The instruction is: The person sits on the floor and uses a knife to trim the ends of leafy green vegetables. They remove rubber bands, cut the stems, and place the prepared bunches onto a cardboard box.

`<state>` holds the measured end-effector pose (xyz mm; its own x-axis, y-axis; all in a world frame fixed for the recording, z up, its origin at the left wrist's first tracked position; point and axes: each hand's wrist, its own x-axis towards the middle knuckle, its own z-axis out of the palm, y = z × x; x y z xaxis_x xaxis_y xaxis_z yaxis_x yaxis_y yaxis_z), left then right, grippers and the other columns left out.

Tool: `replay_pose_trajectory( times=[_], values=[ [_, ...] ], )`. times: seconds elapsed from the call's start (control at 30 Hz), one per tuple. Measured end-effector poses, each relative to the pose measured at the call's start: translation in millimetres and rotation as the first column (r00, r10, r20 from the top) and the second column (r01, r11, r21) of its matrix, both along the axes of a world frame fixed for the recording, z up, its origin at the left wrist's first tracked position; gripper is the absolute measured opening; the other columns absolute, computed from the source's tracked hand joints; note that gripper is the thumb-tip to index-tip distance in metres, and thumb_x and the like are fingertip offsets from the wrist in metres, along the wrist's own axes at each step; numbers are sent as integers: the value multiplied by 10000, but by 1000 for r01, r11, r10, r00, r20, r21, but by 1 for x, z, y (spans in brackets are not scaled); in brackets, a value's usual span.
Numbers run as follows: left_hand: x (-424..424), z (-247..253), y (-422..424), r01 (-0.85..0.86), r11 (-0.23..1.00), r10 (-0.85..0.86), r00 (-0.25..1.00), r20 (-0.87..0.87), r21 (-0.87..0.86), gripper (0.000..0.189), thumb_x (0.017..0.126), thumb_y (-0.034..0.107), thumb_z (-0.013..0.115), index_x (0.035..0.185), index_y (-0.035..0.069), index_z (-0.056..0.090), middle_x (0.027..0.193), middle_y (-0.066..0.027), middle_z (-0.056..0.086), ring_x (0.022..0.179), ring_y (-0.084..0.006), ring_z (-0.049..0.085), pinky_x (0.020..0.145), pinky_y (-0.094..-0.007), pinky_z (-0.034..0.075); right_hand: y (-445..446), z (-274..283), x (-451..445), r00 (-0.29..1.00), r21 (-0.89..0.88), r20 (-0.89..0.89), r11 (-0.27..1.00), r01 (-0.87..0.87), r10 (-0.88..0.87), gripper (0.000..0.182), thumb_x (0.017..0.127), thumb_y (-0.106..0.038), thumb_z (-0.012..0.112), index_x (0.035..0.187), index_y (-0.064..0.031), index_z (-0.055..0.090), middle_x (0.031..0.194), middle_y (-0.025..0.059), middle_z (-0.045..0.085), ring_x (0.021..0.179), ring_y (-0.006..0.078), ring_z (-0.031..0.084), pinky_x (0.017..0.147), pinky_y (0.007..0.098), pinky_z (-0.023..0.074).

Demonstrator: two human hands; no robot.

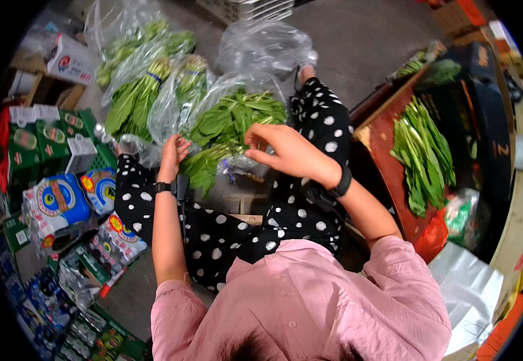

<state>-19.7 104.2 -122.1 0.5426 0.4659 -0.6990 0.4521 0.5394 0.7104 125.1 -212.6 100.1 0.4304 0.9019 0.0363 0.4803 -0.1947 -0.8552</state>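
Note:
My left hand (pixel 173 155) is at the left edge of a pile of loose leafy greens (pixel 232 118), beside clear plastic. Its fingers are spread and nothing shows in its grip. Over the near right side of the pile, my right hand (pixel 281 149) has bent fingers, thumb and index finger apart; its palm side is partly hidden. The pile lies on an opened clear plastic bag (pixel 266 81). Between my hands, a leafy bunch (pixel 202 169) hangs towards me, with a purple tie (pixel 228 170) near it. Farther left lies a bunch of greens (pixel 130 106) bound with a blue band.
More bagged greens (pixel 153 36) and an empty-looking clear bag (pixel 266 45) lie ahead. To my right, greens (pixel 424 153) rest on a reddish-brown board (pixel 385 167) by a dark box (pixel 491 126). Wrapped drink packs (pixel 58 198) and green cartons (pixel 40 140) stand at left.

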Motion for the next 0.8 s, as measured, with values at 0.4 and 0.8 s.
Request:
replay_pose_trajectory(
  times=[0.4, 0.8],
  values=[
    [-17, -130, -75, 661, 191, -405, 727, -555, 726, 287, 785, 72, 639, 1070, 93, 615, 1145, -130, 573, 1129, -314, 515, 911, -444, 407, 77, -215, 20, 953, -691, -179, 659, -298, 244, 358, 905, -315, 597, 941, 32, 678, 924, 248, 683, 887, 420, 655, 811, 472, 519],
    [-34, -149, -63, 675, 93, -542, 651, -531, 732, 271, 732, 67, 754, 944, 105, 589, 946, -86, 536, 981, -293, 522, 842, -428, 407, 81, -245, -35, 861, -791, -221, 432, -433, 458, 293, 877, -266, 628, 941, 8, 713, 981, 211, 700, 941, 389, 674, 782, 463, 546]
  ],
)
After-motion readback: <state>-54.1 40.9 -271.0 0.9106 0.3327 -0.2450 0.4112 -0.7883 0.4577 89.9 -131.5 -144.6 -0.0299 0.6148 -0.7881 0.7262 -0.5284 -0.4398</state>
